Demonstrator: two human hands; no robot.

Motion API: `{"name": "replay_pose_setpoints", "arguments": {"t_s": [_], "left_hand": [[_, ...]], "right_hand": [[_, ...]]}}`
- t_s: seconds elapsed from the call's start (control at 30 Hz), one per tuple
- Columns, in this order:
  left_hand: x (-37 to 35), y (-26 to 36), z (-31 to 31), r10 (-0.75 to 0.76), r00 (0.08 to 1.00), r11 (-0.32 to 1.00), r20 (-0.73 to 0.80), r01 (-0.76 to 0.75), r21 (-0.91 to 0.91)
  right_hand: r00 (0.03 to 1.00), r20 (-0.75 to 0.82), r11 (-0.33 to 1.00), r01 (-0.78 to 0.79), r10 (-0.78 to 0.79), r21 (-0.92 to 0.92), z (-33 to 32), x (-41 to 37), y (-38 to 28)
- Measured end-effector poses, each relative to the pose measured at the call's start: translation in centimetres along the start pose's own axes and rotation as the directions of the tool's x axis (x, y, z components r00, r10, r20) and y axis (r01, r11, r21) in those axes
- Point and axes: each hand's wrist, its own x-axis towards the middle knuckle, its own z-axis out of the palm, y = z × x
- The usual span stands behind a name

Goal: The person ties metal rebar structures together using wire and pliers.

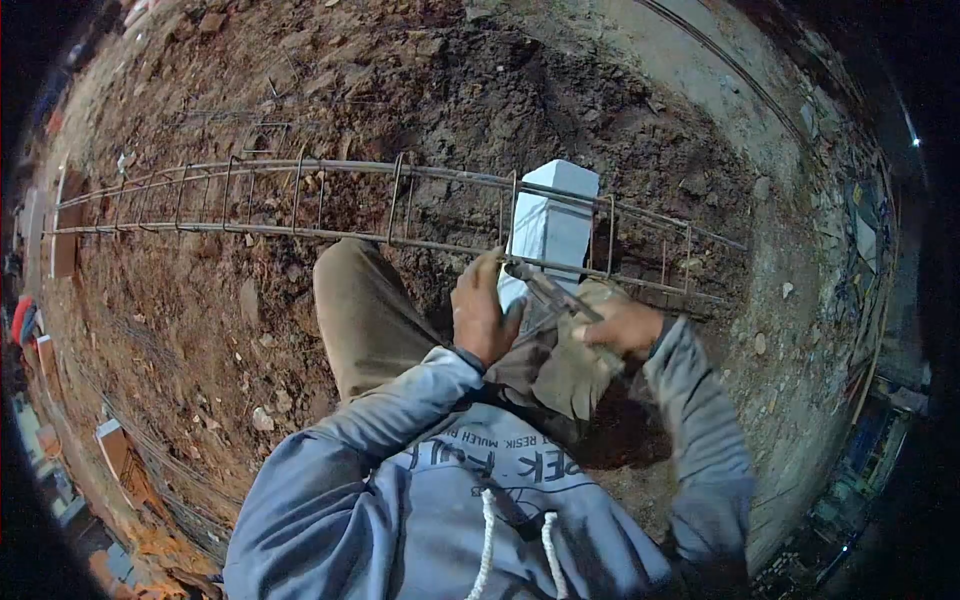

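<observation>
A long rebar cage (pixel 345 237) of thin bars and stirrups runs across in front of my knees. My left hand (pixel 482 308) has its fingers closed at the lower bar, beside a stirrup, with the thumb pointing toward the tool. In my right hand (pixel 625 328) are the handles of metal pincers (pixel 547 288); their jaws meet the lower bar just right of my left fingertips. The hand and handles are slightly blurred. A white block (pixel 556 225) stands under the cage, behind the pincers. Any tie wire in the jaws is too small to make out.
Rough brown soil (pixel 270 350) with stones surrounds me. At the far left, a brick-coloured block (pixel 66 225) is by the cage's end. An orange-brown block (pixel 122 455) lies lower left. Long thin bars (pixel 720 50) cross the paler ground at upper right.
</observation>
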Motion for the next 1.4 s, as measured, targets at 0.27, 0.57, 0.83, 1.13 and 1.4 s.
{"name": "replay_pose_setpoints", "arguments": {"t_s": [0.27,0.57,0.83,1.13,1.4], "left_hand": [[5.5,3.0,5.3,0.366,0.922,0.930,0.126,-0.361,-0.066],[7.8,2.3,5.7,0.220,0.972,0.965,0.087,-0.204,-0.161],[5.4,2.0,2.9,0.071,0.996,0.997,-0.055,-0.073,-0.036],[4.5,2.8,4.9,0.284,0.958,0.958,0.048,-0.286,0.035],[9.1,1.9,2.7,0.269,0.823,0.962,0.500,-0.206,-0.179]], "right_hand": [[0.907,-0.418,0.107,-0.421,0.046,-0.901,0.5,-3.3,-10.7],[0.683,-0.218,-0.289,-0.545,-0.697,-0.787,-1.8,0.1,-8.5],[0.946,-0.156,-0.338,-0.251,-0.283,-0.907,-9.7,6.1,-14.0],[0.887,-0.138,0.832,-0.462,0.441,-0.309,-1.7,-2.2,-9.0],[0.628,-0.465,-0.108,-0.659,-0.624,-0.745,2.9,-1.4,-7.3]]}}
